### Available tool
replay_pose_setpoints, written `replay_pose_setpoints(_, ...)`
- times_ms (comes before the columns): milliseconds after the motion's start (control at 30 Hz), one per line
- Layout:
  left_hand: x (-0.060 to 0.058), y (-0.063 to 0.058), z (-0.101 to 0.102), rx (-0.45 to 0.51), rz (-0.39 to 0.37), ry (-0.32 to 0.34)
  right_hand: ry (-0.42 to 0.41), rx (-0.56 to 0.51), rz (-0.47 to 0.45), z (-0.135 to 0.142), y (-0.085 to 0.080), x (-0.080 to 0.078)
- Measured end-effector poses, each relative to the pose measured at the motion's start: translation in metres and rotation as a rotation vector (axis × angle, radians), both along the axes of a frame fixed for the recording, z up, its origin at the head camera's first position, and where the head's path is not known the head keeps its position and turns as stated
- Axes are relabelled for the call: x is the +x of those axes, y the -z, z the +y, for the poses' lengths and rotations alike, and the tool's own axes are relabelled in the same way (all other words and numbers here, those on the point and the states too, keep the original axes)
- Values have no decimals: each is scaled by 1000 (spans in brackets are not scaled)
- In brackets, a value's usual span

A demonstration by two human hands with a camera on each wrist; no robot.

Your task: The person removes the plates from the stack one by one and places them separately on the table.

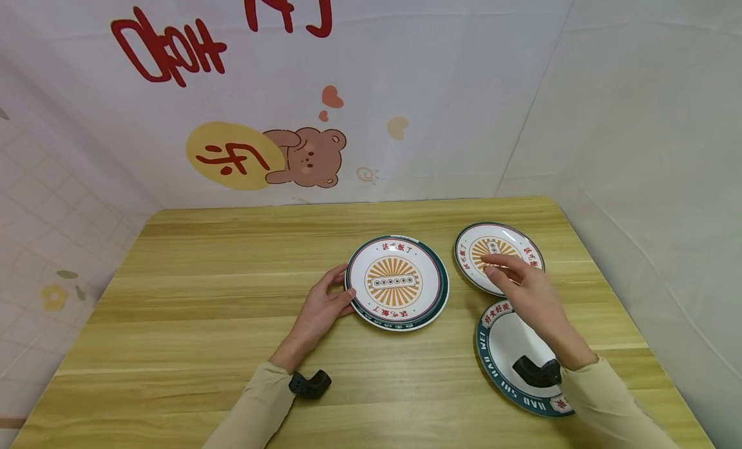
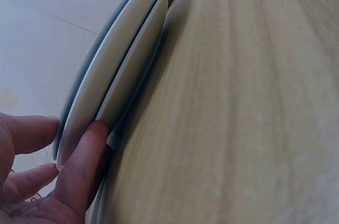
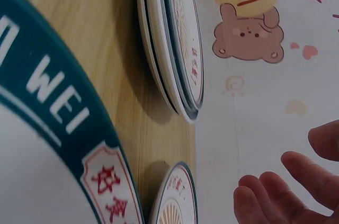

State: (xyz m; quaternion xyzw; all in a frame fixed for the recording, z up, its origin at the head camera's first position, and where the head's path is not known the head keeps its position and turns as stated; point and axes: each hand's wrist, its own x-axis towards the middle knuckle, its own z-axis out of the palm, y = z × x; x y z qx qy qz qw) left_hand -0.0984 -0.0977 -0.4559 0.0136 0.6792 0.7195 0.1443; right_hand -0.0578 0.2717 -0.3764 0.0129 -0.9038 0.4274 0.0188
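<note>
A stack of round plates (image 1: pixel 393 281) stands mid-table, the top one white with an orange sunburst and red characters. At the stack's left edge, my left hand (image 1: pixel 324 301) touches the rims with thumb and fingertips. In the left wrist view, the left thumb (image 2: pixel 87 152) lies against the side of the stacked plates (image 2: pixel 114 70). My right hand (image 1: pixel 524 291) hovers over a smaller sunburst plate (image 1: pixel 472 233), fingers loosely bent and holding nothing. The right wrist view shows these fingers (image 3: pixel 286 197) spread apart. Below that hand lies a larger green-rimmed plate (image 1: pixel 493 365), partly hidden by the right forearm.
The wood-grain table (image 1: pixel 203 320) meets a white cloth backdrop (image 1: pixel 452 82) printed with a bear (image 1: pixel 313 156) and red lettering. Another pale sheet (image 1: pixel 655 178) hangs along the right side. Each wrist bears a black camera mount (image 1: pixel 310 384).
</note>
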Motion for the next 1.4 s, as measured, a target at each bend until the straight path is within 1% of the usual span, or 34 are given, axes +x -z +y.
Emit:
replay_pose_setpoints(200, 0, 0, 0, -2, -3, 0, -44, -47, -14, -13, 8, -10)
replay_pose_setpoints(367, 0, 0, 1, -6, -7, -2, -66, -35, -23, -21, 15, -19)
replay_pose_setpoints(567, 0, 0, 0, -4, -6, -4, -90, -37, -59, -25, 20, -32)
replay_pose_setpoints(700, 0, 0, 0, -3, -3, -3, -98, -84, -82, -29, 25, -38)
replay_pose_setpoints(833, 0, 0, 0, -2, -6, -9, -95, -130, -108, -36, 30, -42)
replay_pose_setpoints(967, 0, 1, 0, -9, -9, -19, -84, -152, -136, -43, 35, -44)
replay_pose_setpoints(1167, 0, 1, 0, -26, -7, -28, -101, -178, -206, -49, 40, -44)
replay_pose_setpoints(1300, 0, 1, 1, -18, -17, -28, -99, -180, -239, -53, 45, -45)
replay_pose_setpoints(1400, 1, 0, 1, -16, -22, -29, -95, -169, -247, -55, 46, -46)
